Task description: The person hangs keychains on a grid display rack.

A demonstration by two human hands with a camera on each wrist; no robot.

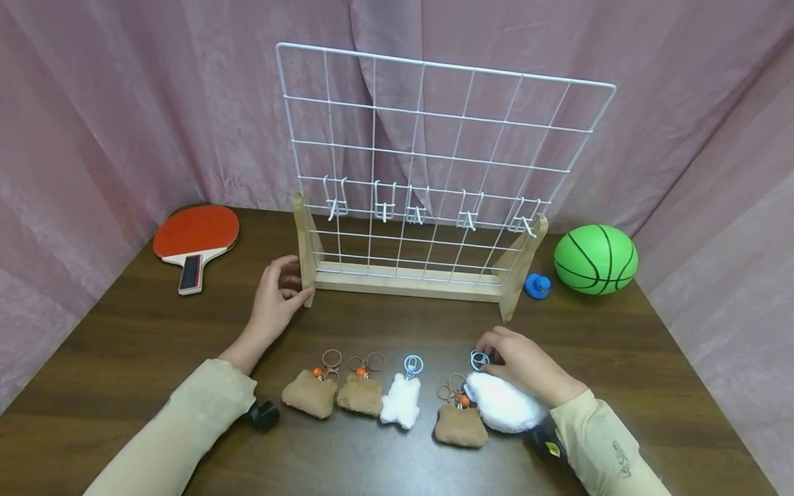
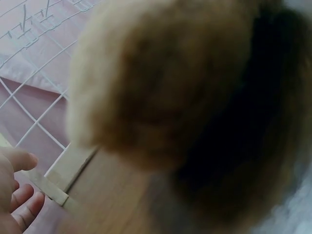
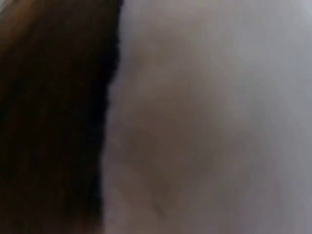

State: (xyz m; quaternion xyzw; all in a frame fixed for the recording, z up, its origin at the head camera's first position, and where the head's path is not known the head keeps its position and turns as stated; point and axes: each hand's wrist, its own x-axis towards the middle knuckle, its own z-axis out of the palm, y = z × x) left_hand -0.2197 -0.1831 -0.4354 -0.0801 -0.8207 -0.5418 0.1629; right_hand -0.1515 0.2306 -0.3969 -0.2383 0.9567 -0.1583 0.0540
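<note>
My left hand [image 1: 274, 297] is at the left wooden foot [image 1: 304, 241] of a white wire grid rack [image 1: 434, 162]. Its thumb touches the wood, and its fingers, loosely bent, lie along the outer side. At the front right, my right hand [image 1: 521, 362] pinches the light-blue ring [image 1: 479, 359] of a white plush keychain [image 1: 505, 405], which lies under the hand and wrist. A brown plush keychain [image 1: 461, 426] lies beside it. A blurred brown plush [image 2: 156, 83] blocks much of the left wrist view; blurred white plush [image 3: 209, 122] fills most of the right wrist view.
Two brown plush keychains [image 1: 310, 394] and a smaller white plush keychain [image 1: 401, 401] lie front centre. Several white hooks [image 1: 414, 213] hang on the grid. A table tennis bat [image 1: 195, 238] lies at left; a blue rubber duck [image 1: 537, 286] and green ball [image 1: 595, 259] sit at right.
</note>
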